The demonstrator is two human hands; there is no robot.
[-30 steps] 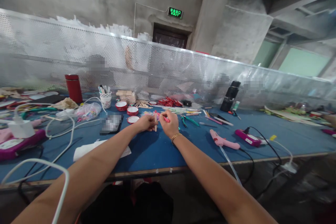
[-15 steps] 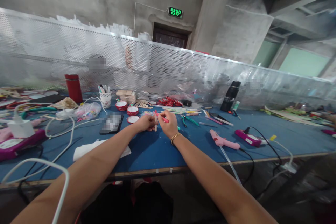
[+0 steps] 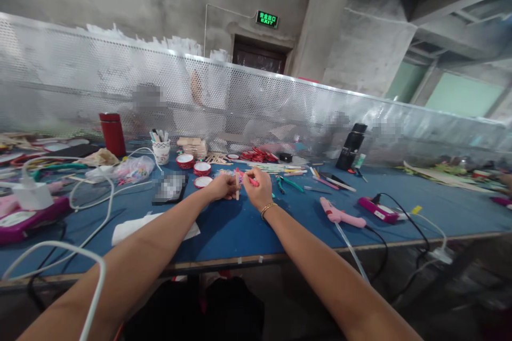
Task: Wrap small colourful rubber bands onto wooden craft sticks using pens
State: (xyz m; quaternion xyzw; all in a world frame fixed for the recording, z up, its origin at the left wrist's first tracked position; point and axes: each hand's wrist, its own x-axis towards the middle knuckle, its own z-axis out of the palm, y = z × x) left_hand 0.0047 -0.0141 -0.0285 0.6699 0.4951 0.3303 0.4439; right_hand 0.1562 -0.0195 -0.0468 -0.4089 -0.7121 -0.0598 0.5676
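My left hand [image 3: 224, 187] is closed on a wooden craft stick [image 3: 237, 193], held upright above the blue table. The stick's upper part looks red, its lower end bare wood. Close on its right, my right hand [image 3: 260, 187] grips a pink-red marker [image 3: 254, 183], with the tip end toward the stick. Whether the tip touches the wood is too small to tell. Behind my left hand stand stacked round pieces with red rims [image 3: 202, 169]. Green-handled pliers [image 3: 294, 184] lie to the right of my right hand.
A phone [image 3: 170, 188] and a white roll [image 3: 132, 228] lie left of my hands. A pink glue gun [image 3: 340, 216] and a purple power strip [image 3: 378, 210] are at the right. A red flask [image 3: 112, 134], a cup of pens [image 3: 161, 152] and a black bottle [image 3: 352, 146] stand behind.
My right hand has shifted slightly and turned, with the marker's tip a little farther from the stick. More red shows on the stick's upper part. My left hand stays in place.
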